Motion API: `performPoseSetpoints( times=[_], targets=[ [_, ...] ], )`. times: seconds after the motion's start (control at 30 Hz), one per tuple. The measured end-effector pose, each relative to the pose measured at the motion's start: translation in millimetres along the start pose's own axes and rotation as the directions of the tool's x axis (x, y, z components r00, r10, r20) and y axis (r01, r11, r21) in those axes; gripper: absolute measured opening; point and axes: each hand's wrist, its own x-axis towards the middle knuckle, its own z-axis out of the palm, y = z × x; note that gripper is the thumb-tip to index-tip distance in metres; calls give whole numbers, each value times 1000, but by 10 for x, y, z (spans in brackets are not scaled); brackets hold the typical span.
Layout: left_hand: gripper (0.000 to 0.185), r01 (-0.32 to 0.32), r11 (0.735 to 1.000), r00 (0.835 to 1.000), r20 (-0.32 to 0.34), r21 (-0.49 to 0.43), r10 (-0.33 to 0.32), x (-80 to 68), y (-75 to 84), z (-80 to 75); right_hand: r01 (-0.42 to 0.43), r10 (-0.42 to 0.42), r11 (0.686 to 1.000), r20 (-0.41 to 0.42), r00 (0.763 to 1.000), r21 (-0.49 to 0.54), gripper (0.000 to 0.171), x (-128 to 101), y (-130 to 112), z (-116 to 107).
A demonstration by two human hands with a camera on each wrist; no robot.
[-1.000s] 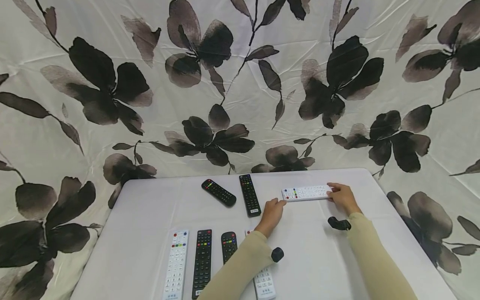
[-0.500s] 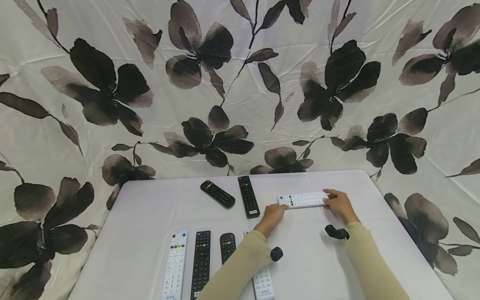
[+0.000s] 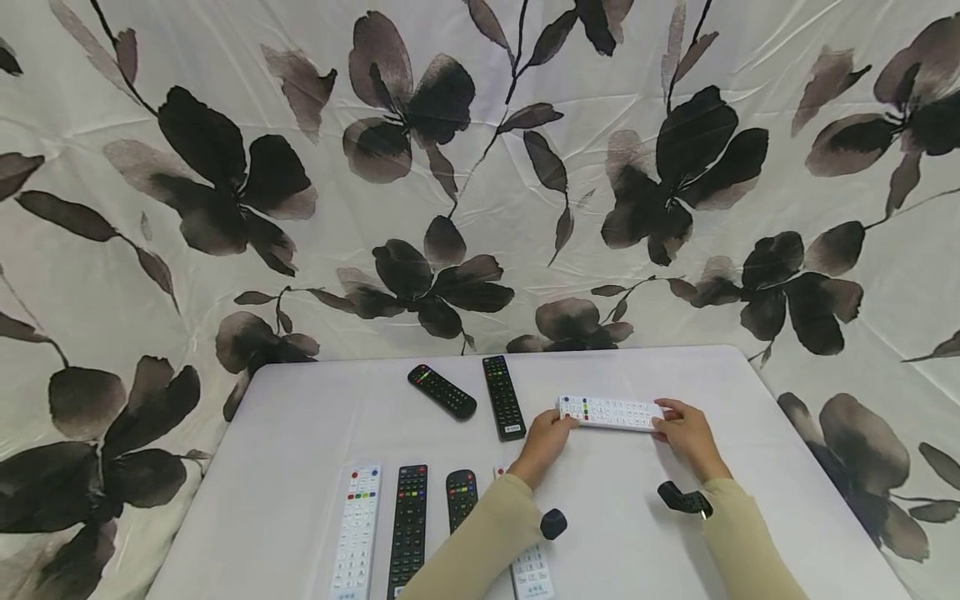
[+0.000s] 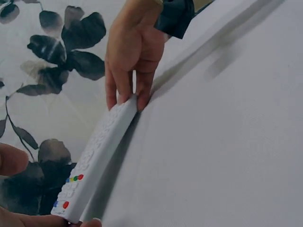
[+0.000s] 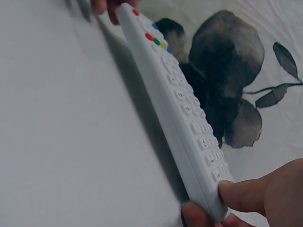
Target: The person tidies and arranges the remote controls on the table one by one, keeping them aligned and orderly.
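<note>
A white remote control (image 3: 615,412) with rows of white buttons lies crosswise between both hands at the right rear of the table. My left hand (image 3: 545,446) pinches the end with the coloured buttons, thumb along the near edge. At the opposite end, my right hand (image 3: 690,435) grips it between thumb and fingers. In the right wrist view the remote (image 5: 189,137) slants up from the right thumb (image 5: 246,191), a strip of shadow beneath its side. The left wrist view shows the right hand (image 4: 135,56) at the far end.
Two black remotes, one short (image 3: 442,392) and one long (image 3: 504,398), lie left of the hands. Nearer stand a white remote (image 3: 356,533), a black one (image 3: 408,529), a shorter black one (image 3: 461,497) and another white one (image 3: 532,573), the last two partly behind the left sleeve (image 3: 480,537).
The white remote has come nearer, its right end swinging closer to the person. My left hand has gone from touching its corner to pinching its end; the right hand keeps its grip.
</note>
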Motion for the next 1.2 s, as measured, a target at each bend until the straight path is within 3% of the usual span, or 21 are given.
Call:
performPoseSetpoints(
  times=[0.3,0.6,0.8,1.03,1.2],
  targets=[
    [58,-105,994,992,-67,22,107,-176,-12,-84,-21,20,995,13,1000,94,48,-425,-22,-10],
    [48,-243,963,965,-73,118,252,-305,-26,-229,-83,54,959,113,992,270,48,-816,-25,70],
    [37,-292,954,951,-90,66,297,-361,-43,-311,-93,36,953,198,979,287,52,-1017,-2,122],
    [31,-295,954,955,-58,-52,292,-405,-87,-380,-111,6,952,346,938,284,59,-1227,5,142],
    [29,-276,958,961,-26,-80,274,-412,-128,-424,-79,-73,953,474,877,293,66,-1312,36,147]
  ],
)
